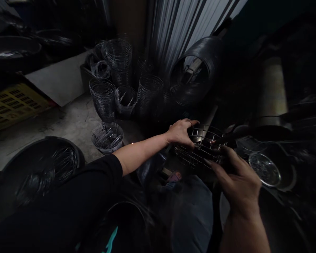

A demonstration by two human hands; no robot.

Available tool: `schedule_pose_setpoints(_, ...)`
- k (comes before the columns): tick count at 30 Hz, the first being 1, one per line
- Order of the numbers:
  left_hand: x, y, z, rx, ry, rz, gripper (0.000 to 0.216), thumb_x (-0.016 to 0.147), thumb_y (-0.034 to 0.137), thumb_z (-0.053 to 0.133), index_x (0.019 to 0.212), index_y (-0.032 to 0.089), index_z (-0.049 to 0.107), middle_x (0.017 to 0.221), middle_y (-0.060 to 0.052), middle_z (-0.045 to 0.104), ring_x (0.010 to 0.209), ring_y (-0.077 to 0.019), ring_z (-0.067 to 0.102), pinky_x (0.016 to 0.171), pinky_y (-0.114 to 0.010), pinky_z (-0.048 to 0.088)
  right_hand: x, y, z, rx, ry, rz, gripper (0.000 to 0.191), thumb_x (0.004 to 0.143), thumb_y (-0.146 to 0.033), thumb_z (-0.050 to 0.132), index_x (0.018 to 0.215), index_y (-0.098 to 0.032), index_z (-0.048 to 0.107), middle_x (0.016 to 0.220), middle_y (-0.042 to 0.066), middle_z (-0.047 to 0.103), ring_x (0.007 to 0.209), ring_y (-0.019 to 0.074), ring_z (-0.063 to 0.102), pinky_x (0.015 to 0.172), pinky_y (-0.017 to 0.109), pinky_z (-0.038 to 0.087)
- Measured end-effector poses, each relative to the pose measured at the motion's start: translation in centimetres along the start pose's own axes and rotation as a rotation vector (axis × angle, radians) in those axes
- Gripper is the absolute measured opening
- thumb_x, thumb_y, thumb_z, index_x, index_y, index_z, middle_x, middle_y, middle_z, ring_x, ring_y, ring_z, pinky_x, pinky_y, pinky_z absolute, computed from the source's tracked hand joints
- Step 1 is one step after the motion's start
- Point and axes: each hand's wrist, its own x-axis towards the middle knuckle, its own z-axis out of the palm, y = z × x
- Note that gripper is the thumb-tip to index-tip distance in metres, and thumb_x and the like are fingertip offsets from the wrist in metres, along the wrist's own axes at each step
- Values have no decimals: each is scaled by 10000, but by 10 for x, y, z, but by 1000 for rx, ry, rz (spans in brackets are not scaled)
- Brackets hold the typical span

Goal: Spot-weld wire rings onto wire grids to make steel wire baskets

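A round wire basket frame [201,149] sits in the dark middle right of the view. My left hand [179,132] is curled over its upper left rim and grips it. My right hand [235,175] is at the frame's lower right side, fingers bent against the wires and pinching them. A dark bar [255,133] reaches in from the right toward the frame's top edge. My left arm wears a black short sleeve.
Several stacks of wire rings [121,88] stand on the concrete floor at the back. A black tub [34,172] of wire pieces is at lower left, a yellow crate [13,103] at far left. A large wire coil [197,70] leans behind. A shiny round disc [264,168] lies at right.
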Motion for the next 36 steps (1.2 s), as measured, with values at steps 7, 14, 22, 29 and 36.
schedule_pose_setpoints(7, 14, -16, 1, -33, 14, -9, 1119, 347, 292, 861, 1376, 220, 425, 1437, -104, 407, 1365, -371, 338, 1114, -523, 336, -42, 12, 6, 106, -168, 40, 396, 833, -430, 636, 1153, -198, 662, 1044, 87, 708, 911, 233, 685, 803, 342, 556)
schedule_pose_setpoints(14, -22, -56, 9, -353, 57, -244, 1122, 336, 302, 885, 1346, 97, 441, 1220, -123, 585, 1161, -286, 547, 1036, -416, 434, -43, -28, -9, -138, -252, -269, 370, 931, -434, 469, 957, -192, 747, 847, 82, 734, 777, 221, 707, 624, 285, 560)
schedule_pose_setpoints(22, -93, 6, -15, 138, 18, 112, 1070, 387, 469, 833, 1342, 139, 483, 1201, -114, 551, 1101, -312, 533, 980, -470, 449, -11, -67, -12, 269, -625, -66, 230, 892, -327, 542, 915, -230, 749, 822, 21, 739, 711, 163, 699, 610, 211, 541)
schedule_pose_setpoints(29, -97, 14, -1, 284, -1, 114, 1021, 446, 511, 788, 1353, 189, 449, 1262, -124, 534, 1122, -309, 502, 960, -509, 418, -29, -53, 2, -402, -517, -263, 268, 819, -216, 568, 1041, -202, 717, 892, 56, 735, 781, 226, 684, 661, 303, 530)
schedule_pose_setpoints(36, -78, 21, 0, 244, 3, 118, 1005, 459, 527, 779, 1347, 189, 452, 1247, -115, 538, 1114, -302, 513, 952, -496, 430, -33, -31, 5, -203, -203, -480, 269, 908, -170, 457, 988, -115, 708, 812, 74, 723, 715, 180, 665, 704, 286, 522)
